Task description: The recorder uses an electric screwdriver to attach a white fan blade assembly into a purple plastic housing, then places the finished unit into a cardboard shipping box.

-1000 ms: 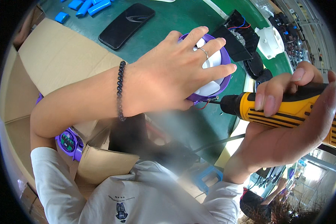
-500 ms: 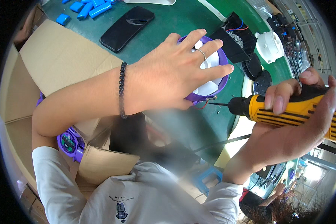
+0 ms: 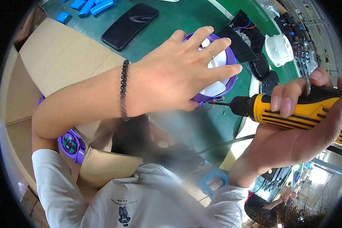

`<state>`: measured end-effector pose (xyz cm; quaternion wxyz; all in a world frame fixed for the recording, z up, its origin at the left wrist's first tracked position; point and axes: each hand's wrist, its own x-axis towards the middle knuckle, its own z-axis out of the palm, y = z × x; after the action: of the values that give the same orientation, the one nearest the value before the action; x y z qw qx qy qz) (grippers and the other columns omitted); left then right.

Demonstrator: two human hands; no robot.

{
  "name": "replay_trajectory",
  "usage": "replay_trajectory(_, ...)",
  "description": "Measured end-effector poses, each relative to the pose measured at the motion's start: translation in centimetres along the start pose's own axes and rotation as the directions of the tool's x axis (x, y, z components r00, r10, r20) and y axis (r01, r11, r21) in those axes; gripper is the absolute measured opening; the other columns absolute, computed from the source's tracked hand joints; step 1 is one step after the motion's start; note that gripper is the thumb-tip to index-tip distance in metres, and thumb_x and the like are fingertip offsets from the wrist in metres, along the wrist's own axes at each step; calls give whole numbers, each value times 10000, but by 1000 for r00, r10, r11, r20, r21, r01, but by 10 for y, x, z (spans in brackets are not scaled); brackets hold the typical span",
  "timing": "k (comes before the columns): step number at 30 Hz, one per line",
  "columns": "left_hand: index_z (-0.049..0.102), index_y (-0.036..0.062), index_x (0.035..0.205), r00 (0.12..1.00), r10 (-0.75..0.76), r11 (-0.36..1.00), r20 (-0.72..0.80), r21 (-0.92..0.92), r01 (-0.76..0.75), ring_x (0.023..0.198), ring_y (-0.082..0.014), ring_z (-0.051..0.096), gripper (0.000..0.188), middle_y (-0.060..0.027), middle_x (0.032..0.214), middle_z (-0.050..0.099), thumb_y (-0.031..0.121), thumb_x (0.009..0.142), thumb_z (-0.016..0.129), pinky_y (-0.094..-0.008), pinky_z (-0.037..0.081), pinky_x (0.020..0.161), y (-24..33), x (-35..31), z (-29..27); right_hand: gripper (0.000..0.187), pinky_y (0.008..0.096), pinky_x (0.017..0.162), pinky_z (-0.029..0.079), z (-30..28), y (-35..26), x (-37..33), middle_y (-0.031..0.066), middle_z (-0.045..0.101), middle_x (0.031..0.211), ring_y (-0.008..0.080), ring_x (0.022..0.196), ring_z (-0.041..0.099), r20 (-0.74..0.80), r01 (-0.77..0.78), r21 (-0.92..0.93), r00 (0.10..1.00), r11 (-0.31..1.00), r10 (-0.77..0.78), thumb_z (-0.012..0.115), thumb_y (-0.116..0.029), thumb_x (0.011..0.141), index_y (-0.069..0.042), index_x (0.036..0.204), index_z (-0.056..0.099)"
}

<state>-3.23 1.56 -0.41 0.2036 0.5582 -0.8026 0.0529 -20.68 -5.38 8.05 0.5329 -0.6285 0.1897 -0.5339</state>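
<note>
My left hand (image 3: 174, 72) grips a round purple housing (image 3: 230, 84) from above, its fingers bent over the rim and the thumb at the near side. White smooth parts (image 3: 215, 89) fill the inside of the housing. From its near side stick out a small metal piece (image 3: 218, 99) and a thin red wire (image 3: 206, 109). My right hand (image 3: 283, 142) is wrapped round a yellow and black electric screwdriver (image 3: 260, 108), held level and pointing left. The bit's tip meets the housing's side beside the metal piece; the exact contact is too small to make out.
A black phone (image 3: 130, 26) and several blue wrapped cells (image 3: 102, 7) lie on the green table. At the right are a black box with wires (image 3: 237, 43) and a white round part (image 3: 279, 50). An open cardboard box (image 3: 64, 57) stands left, with another purple part (image 3: 70, 143) nearby.
The screwdriver's bit has closed the small gap to the housing's side. My left hand and the housing have shifted slightly right in the picture.
</note>
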Motion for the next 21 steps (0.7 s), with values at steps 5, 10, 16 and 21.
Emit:
replay_trajectory(5, 479, 212, 1411, 999, 14, 999, -34, -33, -15, 1299, -405, 392, 892, -191, 1444, 414, 325, 614, 863, -522, 445, 910, 0, 2, 2, 528, 324, 460, 497, 3, -1, -1, 114, 629, 1037, 194, 477, 568, -12, -38, 0, 999, 999, 38, 409, -481, 1028, -20, 1285, 371)
replay_trajectory(10, 473, 211, 1415, 999, 5, 1000, -32, -20, -6, 1311, -413, 386, 896, -197, 1445, 417, 333, 619, 866, -524, 443, 924, 2, 0, 3, 469, 304, 452, 468, 10, -3, -8, 112, 630, 1014, 179, 474, 545, -72, 115, -50, 990, 992, -119, 444, -443, 1017, -28, 1235, 427)
replay_trajectory(16, 473, 209, 1414, 1000, 2, 1000, -7, 3, -2, 1317, -412, 386, 881, -203, 1448, 417, 335, 633, 862, -521, 447, 930, -1, -2, 3, 386, 277, 478, 438, 10, -2, -9, 107, 601, 1021, 150, 507, 519, -6, 145, -52, 989, 988, -146, 451, -391, 1015, -60, 1213, 453)
replay_trajectory(21, 482, 208, 1406, 1000, 9, 1000, -13, 5, -9, 1314, -410, 390, 870, -201, 1438, 426, 335, 633, 861, -523, 455, 918, 1, 4, 0, 318, 254, 499, 413, 2, -6, -6, 103, 578, 1026, 125, 535, 497, 39, 184, -50, 983, 982, -182, 456, -348, 1012, -87, 1194, 475)
